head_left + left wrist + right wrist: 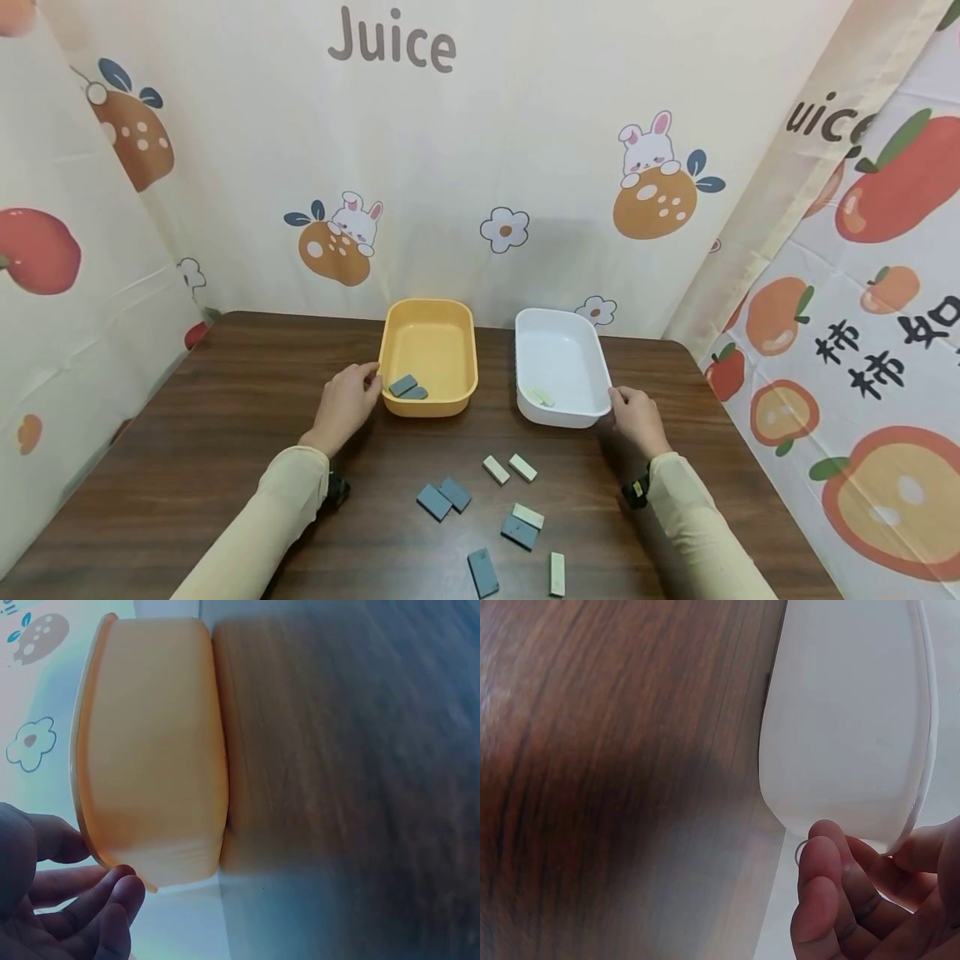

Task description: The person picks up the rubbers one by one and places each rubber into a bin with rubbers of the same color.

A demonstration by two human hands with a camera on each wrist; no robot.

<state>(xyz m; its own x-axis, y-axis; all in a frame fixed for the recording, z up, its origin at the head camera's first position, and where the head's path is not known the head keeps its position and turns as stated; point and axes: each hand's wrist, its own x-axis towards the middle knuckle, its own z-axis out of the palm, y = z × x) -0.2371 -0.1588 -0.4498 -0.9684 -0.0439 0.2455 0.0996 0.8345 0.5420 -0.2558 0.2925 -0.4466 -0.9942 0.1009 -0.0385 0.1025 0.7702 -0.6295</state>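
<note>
The left arm (258, 512) slants forward and to the right in the head view, the right arm (697, 521) forward and to the left, both sleeved. The left hand (348, 407) pinches between thumb and fingers, the fingers bent. The right hand (637, 418) pinches likewise, its fingers curled. The hands are well apart, at nearly equal reach.

Left bin (435, 346) beside right bin (558, 354) on table (232, 400) — blocks (403, 385) in both — loose blocks (483, 573) in front
</note>
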